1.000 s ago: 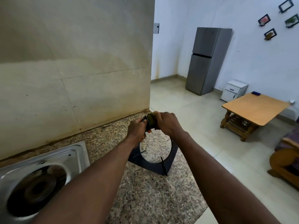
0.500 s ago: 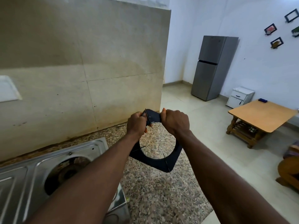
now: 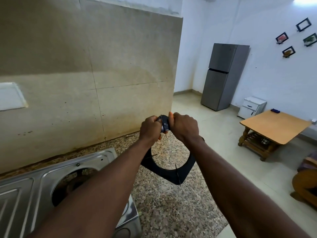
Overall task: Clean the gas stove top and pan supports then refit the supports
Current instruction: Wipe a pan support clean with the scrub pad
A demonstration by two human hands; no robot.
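I hold a black square pan support (image 3: pixel 185 170) with a round opening, upright and tilted over the granite counter (image 3: pixel 171 212). My left hand (image 3: pixel 151 128) grips its top edge from the left. My right hand (image 3: pixel 184 127) is curled round the same edge from the right, almost touching the left hand. Only a short strip of the black frame shows between them. The steel gas stove (image 3: pixel 96 157) lies at lower left, its burner opening bare with no support on it. My forearms hide part of the stove.
A beige tiled wall stands close behind the counter. The counter ends at the right over a tiled floor. Beyond it are a grey fridge (image 3: pixel 223 76), a small white cabinet (image 3: pixel 252 107), a wooden table (image 3: pixel 274 126) and a wooden chair (image 3: pixel 307 182).
My hands have closed in on the support's top edge. The green pad seen under my right hand a second ago no longer shows. The view has swung left, showing more stove.
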